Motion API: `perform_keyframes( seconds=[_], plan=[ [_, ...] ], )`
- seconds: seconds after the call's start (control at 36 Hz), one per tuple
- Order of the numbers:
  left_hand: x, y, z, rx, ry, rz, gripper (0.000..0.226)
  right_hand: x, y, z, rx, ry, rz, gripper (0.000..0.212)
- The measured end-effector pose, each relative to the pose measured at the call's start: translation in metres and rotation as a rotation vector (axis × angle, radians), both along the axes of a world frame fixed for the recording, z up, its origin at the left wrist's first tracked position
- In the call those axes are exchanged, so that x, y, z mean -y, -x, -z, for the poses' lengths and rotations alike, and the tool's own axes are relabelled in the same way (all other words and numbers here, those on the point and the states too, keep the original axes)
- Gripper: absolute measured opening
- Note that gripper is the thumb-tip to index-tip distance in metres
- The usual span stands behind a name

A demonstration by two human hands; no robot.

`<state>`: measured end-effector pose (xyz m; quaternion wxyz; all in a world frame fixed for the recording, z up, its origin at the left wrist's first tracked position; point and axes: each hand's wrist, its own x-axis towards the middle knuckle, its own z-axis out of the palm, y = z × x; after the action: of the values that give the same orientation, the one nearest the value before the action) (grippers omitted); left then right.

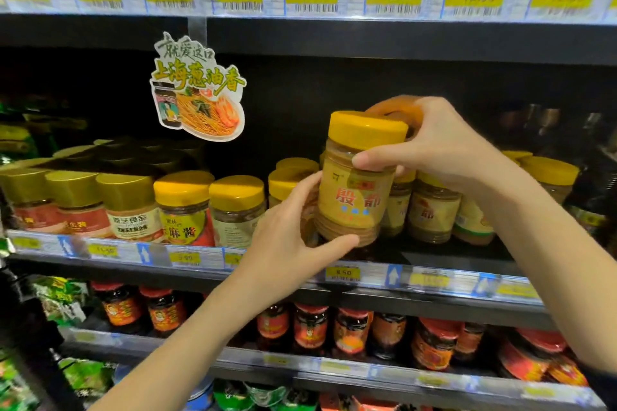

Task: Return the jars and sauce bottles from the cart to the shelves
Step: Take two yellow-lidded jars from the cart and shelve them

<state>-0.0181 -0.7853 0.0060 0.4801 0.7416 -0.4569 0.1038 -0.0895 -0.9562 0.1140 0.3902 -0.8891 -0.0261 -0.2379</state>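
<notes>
Reaching up from below, the left hand (287, 237) cups the base of a yellow-lidded jar (355, 180) while the right hand (444, 147) grips its neck. It is held upright at the middle shelf (434, 280) edge, before matching jars (434, 210).

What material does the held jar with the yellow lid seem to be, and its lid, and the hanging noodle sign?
Held jar: probably clear plastic, glossy; the tan paste shows through and the wall has moulded ridges near the base. Glass is not excluded.
Yellow lid: looks like opaque plastic, smooth, with a soft sheen.
Noodle sign: seems printed card, die-cut, flat, hanging from a clear strip.
</notes>
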Motion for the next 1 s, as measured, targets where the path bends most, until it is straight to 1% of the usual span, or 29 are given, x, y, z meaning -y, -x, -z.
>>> perform_keyframes(
  seconds=[0.06,0.11,0.22,0.31,0.39,0.53,0.69,1.0],
  plan=[
    [-0.009,-0.005,0.011,0.074,-0.046,-0.073,0.076,0.003,-0.003,0.0,0.021,0.0,0.029,0.074],
    [-0.019,-0.01,0.024,0.19,-0.091,-0.161,0.066,0.007,-0.006,0.002,0.029,-0.007,0.058,0.073],
    [-0.041,-0.022,0.046,0.387,-0.219,-0.305,0.048,0.016,-0.017,0.015,-0.002,-0.014,0.122,0.082],
    [-0.052,-0.028,0.06,0.496,-0.278,-0.356,0.044,0.022,-0.025,0.03,-0.045,-0.015,0.152,0.093],
    [-0.06,-0.031,0.072,0.564,-0.331,-0.355,0.046,0.026,-0.031,0.044,-0.064,-0.021,0.155,0.102],
    [-0.069,-0.037,0.086,0.604,-0.398,-0.296,0.053,0.029,-0.037,0.06,-0.089,-0.043,0.149,0.084],
    [-0.068,-0.037,0.091,0.586,-0.377,-0.287,0.054,0.032,-0.042,0.071,-0.127,-0.03,0.156,0.084],
    [-0.066,-0.038,0.09,0.589,-0.378,-0.299,0.051,0.034,-0.051,0.081,-0.138,-0.051,0.175,0.081]
  ],
)
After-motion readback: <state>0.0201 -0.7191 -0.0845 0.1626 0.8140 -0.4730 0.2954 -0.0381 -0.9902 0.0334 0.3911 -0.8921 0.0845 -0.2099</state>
